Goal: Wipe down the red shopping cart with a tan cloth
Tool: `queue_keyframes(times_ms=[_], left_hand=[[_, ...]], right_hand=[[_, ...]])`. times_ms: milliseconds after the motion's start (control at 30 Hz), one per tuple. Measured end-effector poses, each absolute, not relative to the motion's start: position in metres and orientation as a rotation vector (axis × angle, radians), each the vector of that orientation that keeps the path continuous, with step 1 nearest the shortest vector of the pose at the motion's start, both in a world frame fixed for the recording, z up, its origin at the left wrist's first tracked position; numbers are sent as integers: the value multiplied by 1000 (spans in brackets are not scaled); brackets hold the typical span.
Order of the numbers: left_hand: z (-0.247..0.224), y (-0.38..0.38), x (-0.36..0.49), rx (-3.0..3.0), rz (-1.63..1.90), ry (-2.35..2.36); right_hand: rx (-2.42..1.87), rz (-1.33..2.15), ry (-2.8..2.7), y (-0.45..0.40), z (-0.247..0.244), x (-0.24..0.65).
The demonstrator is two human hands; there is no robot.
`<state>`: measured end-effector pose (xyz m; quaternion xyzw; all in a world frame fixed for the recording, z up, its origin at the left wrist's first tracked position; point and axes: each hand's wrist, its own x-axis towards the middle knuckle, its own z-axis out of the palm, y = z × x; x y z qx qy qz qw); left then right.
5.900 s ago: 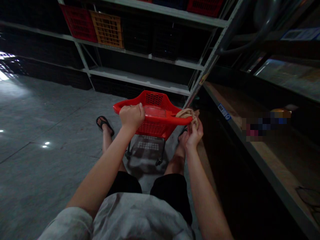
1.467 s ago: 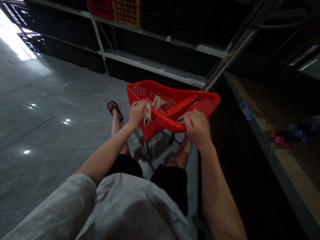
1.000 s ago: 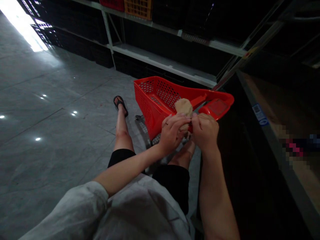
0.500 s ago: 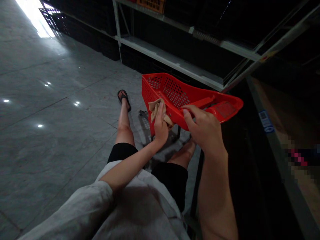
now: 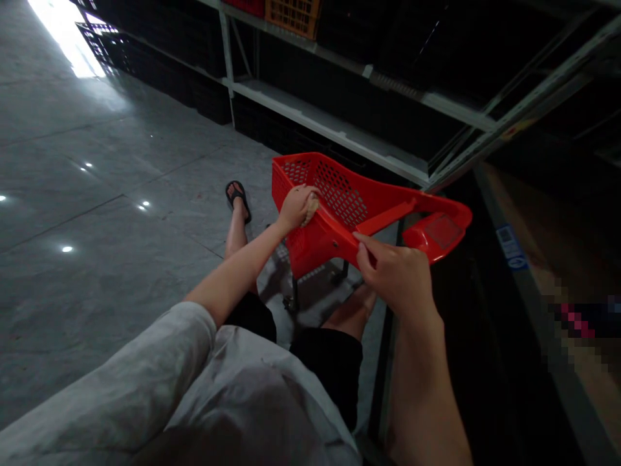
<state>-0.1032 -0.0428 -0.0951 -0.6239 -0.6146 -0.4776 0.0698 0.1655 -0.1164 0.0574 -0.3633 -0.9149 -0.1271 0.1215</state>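
In front of me stands a red plastic shopping cart [image 5: 383,184] with perforated walls and dark legs on small wheels. My left hand [image 5: 297,206] is closed over the near rim of its basket, pressing a tan cloth [image 5: 311,208] against it; most of the cloth is hidden under the fingers and palm. My right hand [image 5: 392,262] grips the near edge of the cart, close to the handle end, with thumb and fingers pinching the rim. The red panel [image 5: 439,232] at the handle end lies just beyond that hand.
A metal shelf rack [image 5: 334,133] runs behind the cart, bearing dark crates and an orange crate [image 5: 292,16]. To the right is a brown surface [image 5: 538,272] with a blue label [image 5: 512,247] on its edge. Grey tiled floor [image 5: 107,259] spreads leftward; my sandalled foot [image 5: 237,197] rests there.
My left hand has moved with the cloth from the cart's outer side up onto the basket rim, its fingers now curling over the edge. My right hand keeps its grip.
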Motion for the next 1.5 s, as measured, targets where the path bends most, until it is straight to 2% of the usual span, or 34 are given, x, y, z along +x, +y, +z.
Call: queue_keyframes(times_ms=[167,333,500,667,767,867,1000,1067,1233,1300,1367,1500], left_hand=[[-88,-29,-145,-1905,-1310,-1938],[-78,-36,-138,-1877,-1294,-1948],[-58,-53,-54,-1888,-1347,-1876],[-34,-82,43,-1956,-1765,-1578],[-63,-93,51,-1969,-1703,-1459],[-121,-100,32,-1992,-1651,-1319],[-174,-116,17,-1844,-1684,-1438],[-169,-125,24,-1791,-1712,-1566],[-102,-124,54,-1771,-1833,-1632],[-89,-119,62,-1750,-1832,-1627],[-98,-118,66,-1749,-1817,-1631],[-157,-128,59,-1781,-1820,-1703]], right_hand=[[-1071,-272,-2631,-110,56,188],[-1177,-215,-2677,-107,65,197],[-1210,-37,-2828,-107,77,200],[-1348,-139,-2841,-111,81,192],[-1481,-336,-2844,-112,77,189],[-1587,-575,-2756,-112,73,192],[-1598,-617,-2720,-111,71,197],[-1577,-633,-2710,-110,70,197],[-1526,-665,-2681,-111,66,192],[-1520,-653,-2676,-112,66,189],[-1521,-651,-2668,-112,65,187],[-1545,-624,-2646,-110,64,181]])
